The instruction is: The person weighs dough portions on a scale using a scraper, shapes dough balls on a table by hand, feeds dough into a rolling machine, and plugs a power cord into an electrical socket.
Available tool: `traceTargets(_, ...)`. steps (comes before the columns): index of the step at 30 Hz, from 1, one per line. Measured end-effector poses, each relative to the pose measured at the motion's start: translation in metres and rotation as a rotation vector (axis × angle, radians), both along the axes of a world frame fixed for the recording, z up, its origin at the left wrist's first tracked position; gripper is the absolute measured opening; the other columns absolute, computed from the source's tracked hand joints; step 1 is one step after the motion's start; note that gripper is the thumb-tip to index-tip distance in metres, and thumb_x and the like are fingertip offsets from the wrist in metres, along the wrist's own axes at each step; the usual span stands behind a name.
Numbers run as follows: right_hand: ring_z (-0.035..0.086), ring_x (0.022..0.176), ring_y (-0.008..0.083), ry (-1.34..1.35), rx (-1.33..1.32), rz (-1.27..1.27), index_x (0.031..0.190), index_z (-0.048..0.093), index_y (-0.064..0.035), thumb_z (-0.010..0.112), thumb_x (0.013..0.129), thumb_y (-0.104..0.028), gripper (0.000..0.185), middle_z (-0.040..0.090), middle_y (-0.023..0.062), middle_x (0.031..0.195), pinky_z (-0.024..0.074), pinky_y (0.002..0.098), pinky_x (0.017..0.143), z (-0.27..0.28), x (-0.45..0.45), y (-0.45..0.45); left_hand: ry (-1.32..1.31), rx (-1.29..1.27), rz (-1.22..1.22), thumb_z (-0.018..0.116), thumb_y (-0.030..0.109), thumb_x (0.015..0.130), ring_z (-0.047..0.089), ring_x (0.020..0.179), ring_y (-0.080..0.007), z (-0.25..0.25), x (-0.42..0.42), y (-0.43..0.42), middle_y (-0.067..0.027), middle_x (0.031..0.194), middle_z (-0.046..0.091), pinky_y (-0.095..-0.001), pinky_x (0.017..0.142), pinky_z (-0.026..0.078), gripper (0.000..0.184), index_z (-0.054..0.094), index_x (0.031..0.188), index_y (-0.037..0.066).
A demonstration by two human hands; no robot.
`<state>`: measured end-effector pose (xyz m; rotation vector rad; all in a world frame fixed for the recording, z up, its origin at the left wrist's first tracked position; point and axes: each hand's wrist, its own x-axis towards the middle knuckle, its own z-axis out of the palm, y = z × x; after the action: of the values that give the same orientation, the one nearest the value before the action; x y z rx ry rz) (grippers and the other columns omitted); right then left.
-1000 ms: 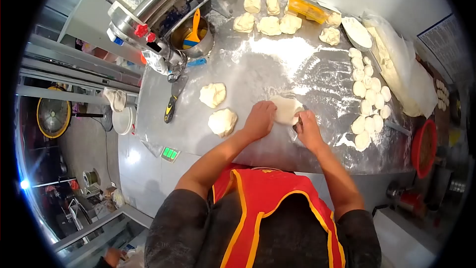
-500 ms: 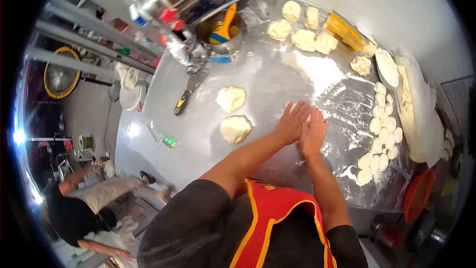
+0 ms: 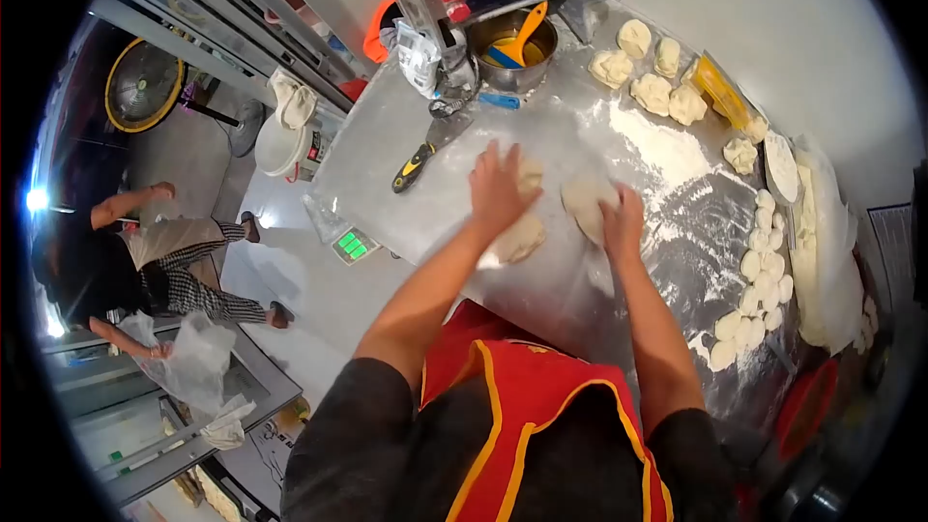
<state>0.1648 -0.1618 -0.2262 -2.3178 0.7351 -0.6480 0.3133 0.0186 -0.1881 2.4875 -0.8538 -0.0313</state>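
My left hand (image 3: 501, 188) reaches over two dough lumps on the metal worktop, fingers spread. One dough lump (image 3: 529, 174) shows partly beside its fingers; the nearer dough lump (image 3: 522, 240) lies below the palm. My right hand (image 3: 623, 224) has its fingers curled at the right edge of a flattened dough piece (image 3: 583, 205), which looks slightly blurred. A scraper with a black and yellow handle (image 3: 414, 167) lies left of my left hand.
A metal pot (image 3: 532, 68) with an orange-handled brush (image 3: 527, 34) stands at the back under a machine. Dough lumps (image 3: 652, 92) sit back right, beside spread flour (image 3: 667, 147). Small dough rounds (image 3: 764, 285) line the right. A scale (image 3: 353, 246) shows green digits. A person (image 3: 106, 261) stands left.
My hands, pressed together on dough before, are now apart. The left moved left to the two lumps; the right is at a flattened piece. The camera view has shifted, and the other person is more visible.
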Motion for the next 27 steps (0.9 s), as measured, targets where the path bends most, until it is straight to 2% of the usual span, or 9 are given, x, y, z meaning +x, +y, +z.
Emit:
traceTargets(3,0.050,0.109,0.0382,-0.045,0.026,0.081,0.124,0.047,0.0027,0.064,0.081,-0.010,0.048,0.053,0.0227,0.118,0.0387,0.0430,0.096,0.027,0.022,0.018,0.167,0.053,-0.104,0.070,0.034,0.076,0.044,0.111,-0.0388,-0.037,0.030,0.004,-0.0219,0.121,0.049,-0.0461,0.091,0.039,0.064,0.046,0.129,0.009)
traceTargets(7,0.050,0.114,0.0333,-0.035,0.321,0.054,0.128,0.045,0.0021,0.059,0.088,-0.014,0.045,0.052,0.0211,0.123,0.0404,0.0389,0.097,0.071,-0.025,0.033,0.143,-0.257,-0.429,0.068,0.026,0.076,0.057,0.090,-0.0354,0.036,0.001,-0.004,-0.0149,0.094,0.063,-0.0429,0.079,0.045,0.031,0.064,0.102,0.009)
traceTargets(10,0.052,0.115,0.0286,-0.069,0.551,-0.116,0.129,0.046,0.0018,0.053,0.093,-0.018,0.042,0.052,0.0187,0.126,0.0395,0.0363,0.098,0.068,-0.080,0.026,0.277,-0.505,-0.619,0.066,0.030,0.082,0.056,0.105,-0.0336,-0.030,-0.065,-0.036,-0.0167,0.110,0.061,-0.0409,0.092,0.043,0.036,0.063,0.110,0.007)
traceTargets(12,0.052,0.114,0.0278,-0.041,0.475,-0.156,0.129,0.047,0.0021,0.047,0.095,-0.024,0.043,0.053,0.0174,0.127,0.0388,0.0358,0.099,0.051,-0.108,0.017,0.792,-0.553,-0.583,0.064,0.021,0.083,0.057,0.102,-0.0300,-0.012,-0.117,-0.062,-0.0146,0.106,0.062,-0.0404,0.091,0.043,0.036,0.058,0.114,0.004)
traceTargets(14,0.053,0.114,0.0278,0.065,0.478,-0.177,0.130,0.047,0.0026,0.037,0.097,-0.031,0.048,0.055,0.0172,0.124,0.0395,0.0367,0.099,0.028,-0.125,0.012,0.174,-0.904,-1.179,0.062,0.019,0.079,0.056,0.078,-0.0280,-0.041,-0.138,-0.105,-0.0102,0.082,0.060,-0.0421,0.076,0.045,0.014,0.062,0.084,0.006)
traceTargets(16,0.055,0.108,0.0262,0.010,0.398,-0.125,0.126,0.051,0.0000,0.038,0.095,-0.035,0.049,0.058,0.0160,0.120,0.0431,0.0339,0.094,-0.026,-0.144,0.006,1.109,-0.888,-0.687,0.057,0.018,0.078,0.056,0.071,-0.0242,-0.072,-0.174,-0.102,-0.0095,0.073,0.060,-0.0393,0.067,0.046,0.014,0.061,0.074,0.005)
traceTargets(19,0.056,0.106,0.0258,0.120,0.185,-0.072,0.128,0.048,-0.0012,0.041,0.094,-0.037,0.050,0.057,0.0165,0.120,0.0436,0.0344,0.091,-0.038,-0.126,0.004,0.745,-0.817,-0.294,0.048,0.018,0.086,0.055,0.078,-0.0202,-0.002,-0.190,-0.087,-0.0080,0.080,0.059,-0.0386,0.072,0.044,0.017,0.056,0.080,0.004)
traceTargets(24,0.056,0.101,0.0251,0.232,-0.022,-0.065,0.132,0.043,-0.0033,0.045,0.092,-0.040,0.054,0.056,0.0174,0.122,0.0444,0.0352,0.087,-0.027,-0.096,0.001,0.303,-0.205,-0.443,0.042,0.025,0.091,0.044,0.118,-0.0236,-0.038,-0.179,-0.124,-0.0092,0.121,0.052,-0.0415,0.103,0.030,0.027,0.050,0.109,0.006)
traceTargets(27,0.057,0.099,0.0247,0.254,-0.045,-0.065,0.134,0.041,-0.0045,0.048,0.091,-0.041,0.057,0.055,0.0179,0.122,0.0448,0.0357,0.084,-0.023,-0.087,-0.006,0.073,-0.271,-0.411,0.044,0.028,0.091,0.034,0.132,-0.0228,-0.076,-0.173,-0.131,-0.0082,0.134,0.046,-0.0444,0.112,0.018,0.039,0.047,0.123,0.007)
